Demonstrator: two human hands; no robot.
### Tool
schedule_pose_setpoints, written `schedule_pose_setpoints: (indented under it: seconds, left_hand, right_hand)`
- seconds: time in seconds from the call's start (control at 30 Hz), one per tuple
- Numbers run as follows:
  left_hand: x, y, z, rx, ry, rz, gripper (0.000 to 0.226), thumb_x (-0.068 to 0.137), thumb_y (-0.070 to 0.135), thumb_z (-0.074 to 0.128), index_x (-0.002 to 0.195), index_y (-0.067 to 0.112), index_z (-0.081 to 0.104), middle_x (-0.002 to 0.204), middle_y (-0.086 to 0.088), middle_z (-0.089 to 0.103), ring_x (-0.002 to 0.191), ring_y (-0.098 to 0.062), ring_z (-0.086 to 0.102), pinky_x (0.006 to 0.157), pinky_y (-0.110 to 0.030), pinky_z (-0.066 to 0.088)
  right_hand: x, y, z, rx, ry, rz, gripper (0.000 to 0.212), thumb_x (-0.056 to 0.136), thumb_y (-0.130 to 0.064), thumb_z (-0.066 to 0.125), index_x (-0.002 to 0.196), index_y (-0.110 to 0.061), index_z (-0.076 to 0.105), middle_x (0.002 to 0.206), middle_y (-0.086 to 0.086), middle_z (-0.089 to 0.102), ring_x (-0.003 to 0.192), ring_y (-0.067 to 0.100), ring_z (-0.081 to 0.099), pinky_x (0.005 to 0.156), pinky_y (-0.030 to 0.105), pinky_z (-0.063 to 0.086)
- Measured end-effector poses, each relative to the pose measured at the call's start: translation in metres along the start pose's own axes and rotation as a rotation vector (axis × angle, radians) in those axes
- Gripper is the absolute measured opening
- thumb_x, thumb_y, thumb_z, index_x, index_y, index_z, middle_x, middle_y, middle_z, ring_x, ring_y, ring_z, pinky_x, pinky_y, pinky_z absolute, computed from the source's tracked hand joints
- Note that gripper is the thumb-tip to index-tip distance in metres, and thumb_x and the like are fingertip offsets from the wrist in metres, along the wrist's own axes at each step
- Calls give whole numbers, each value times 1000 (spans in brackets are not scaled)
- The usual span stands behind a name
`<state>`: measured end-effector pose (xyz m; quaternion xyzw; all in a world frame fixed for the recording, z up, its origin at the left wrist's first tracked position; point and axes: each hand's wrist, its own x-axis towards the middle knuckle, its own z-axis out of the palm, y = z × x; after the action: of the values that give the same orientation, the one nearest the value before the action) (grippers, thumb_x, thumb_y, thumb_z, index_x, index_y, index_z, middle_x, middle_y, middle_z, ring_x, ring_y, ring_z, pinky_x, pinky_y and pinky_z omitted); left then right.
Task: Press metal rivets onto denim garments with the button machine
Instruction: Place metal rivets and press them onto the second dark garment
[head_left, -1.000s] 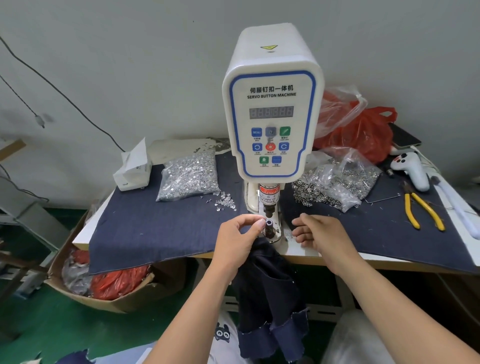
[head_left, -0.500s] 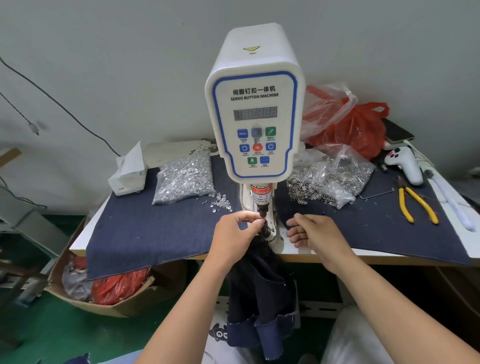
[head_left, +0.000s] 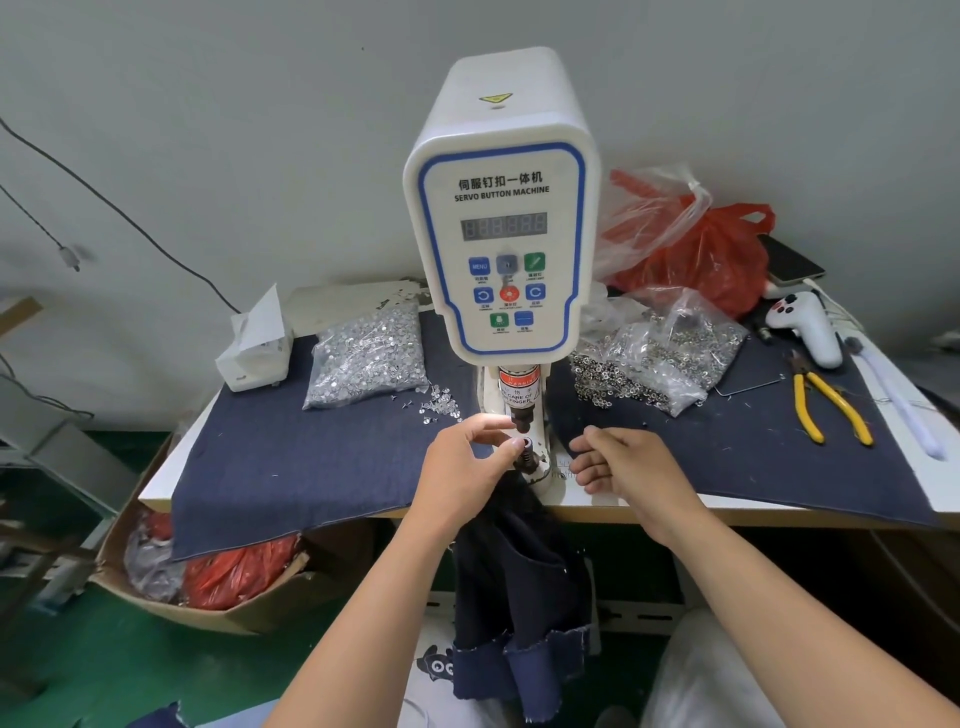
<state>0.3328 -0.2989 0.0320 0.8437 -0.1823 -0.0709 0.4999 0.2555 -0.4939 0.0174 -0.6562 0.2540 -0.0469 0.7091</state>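
Observation:
The white servo button machine (head_left: 501, 208) stands at the table's front edge, with its lower die (head_left: 527, 446) under the punch (head_left: 521, 415). My left hand (head_left: 465, 467) is at the die, thumb tip touching its left side and index finger raised above it. A dark denim garment (head_left: 519, 587) hangs from under that hand, down past the table edge; its top is hidden by my palm. My right hand (head_left: 623, 462) rests just right of the machine base, fingers curled under, nothing visible in them.
A bag of silver tacks (head_left: 363, 358) with loose ones (head_left: 439, 402) lies to the left, a bag of rivet caps (head_left: 660, 358) to the right. Yellow pliers (head_left: 826, 405), a white controller (head_left: 805, 327), red bags (head_left: 696, 249) and a tissue box (head_left: 257, 348) also sit on the denim-covered table (head_left: 311, 457).
My left index finger has lifted away from the thumb, which stays at the lower die. The right hand has hardly moved. The view has shifted slightly.

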Motion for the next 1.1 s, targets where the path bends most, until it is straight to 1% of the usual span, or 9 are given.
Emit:
schedule_pose_setpoints:
  seconds: [0.17, 0.27, 0.37, 0.53, 0.63, 0.7, 0.8, 0.93, 1.1]
  left_hand:
    - [-6, -4, -4, -151, 57, -87, 8, 101, 25, 69, 101, 28, 76, 96, 15, 78, 95, 3, 69, 81, -8, 47]
    - [-10, -5, -6, -297, 27, -209, 11, 102, 30, 67, 97, 28, 77, 89, 15, 76, 84, 3, 69, 71, -8, 47]
    - [-10, -2, -6, -414, 35, -294, 11, 101, 27, 69, 96, 23, 77, 85, 11, 75, 80, -5, 66, 78, -23, 52]
    - [-15, 5, -13, -368, 44, -335, 15, 102, 34, 67, 94, 25, 76, 82, 14, 75, 83, -7, 65, 75, -23, 48]
    - [-26, 11, -19, -282, -42, -215, 23, 104, 49, 60, 101, 32, 75, 99, 10, 75, 101, -14, 69, 89, -29, 53]
    - [-36, 14, -23, -106, -54, 31, 22, 105, 54, 53, 108, 41, 71, 117, 13, 67, 119, -13, 61, 106, -29, 44]
    - [-55, 16, -27, 201, -72, 435, 23, 98, 59, 57, 109, 43, 69, 126, 24, 57, 135, -11, 42, 111, -28, 25]
    - [-59, 8, -35, 377, -298, 402, 34, 95, 55, 70, 108, 25, 74, 114, 23, 65, 128, -8, 40, 111, -50, 25]
    - [-57, 1, -40, -40, -337, 341, 16, 98, 29, 72, 111, 27, 80, 122, 14, 72, 142, -17, 45, 116, -49, 37]
  right_hand:
    - [-8, -1, -1, -45, -37, -83, 25, 104, -20, 58, 96, -6, 76, 75, 6, 73, 66, 16, 63, 59, 26, 52]
    - [-27, -6, -1, -262, -319, -291, 14, 97, -25, 70, 87, -23, 78, 83, -3, 76, 75, 11, 66, 68, 24, 51]
    - [-45, -8, 2, -544, -630, -362, 15, 84, -46, 78, 94, -35, 76, 100, -13, 73, 90, 5, 66, 83, 25, 51]
    - [-52, -12, -6, -880, -711, -406, 19, 83, -51, 77, 87, -40, 62, 93, -30, 56, 85, -5, 53, 76, 12, 41]
    - [-53, -17, -9, -734, -641, -461, 16, 90, -37, 77, 85, -41, 63, 92, -28, 61, 84, -5, 56, 76, 9, 41]
    - [-53, -18, -9, -615, -593, -505, 15, 92, -31, 77, 86, -39, 66, 87, -25, 64, 81, -4, 58, 76, 10, 41]
    - [-51, -20, -7, -506, -574, -546, 5, 93, -33, 75, 92, -33, 70, 87, -19, 65, 79, -2, 56, 75, 15, 41]
    - [-51, -27, -7, -444, -567, -521, 9, 89, -40, 74, 92, -33, 70, 87, -10, 67, 78, 6, 55, 74, 24, 44]
    - [-44, -38, -17, -763, -596, -404, 14, 85, -53, 76, 90, -46, 65, 100, -11, 56, 91, -8, 51, 79, 10, 38]
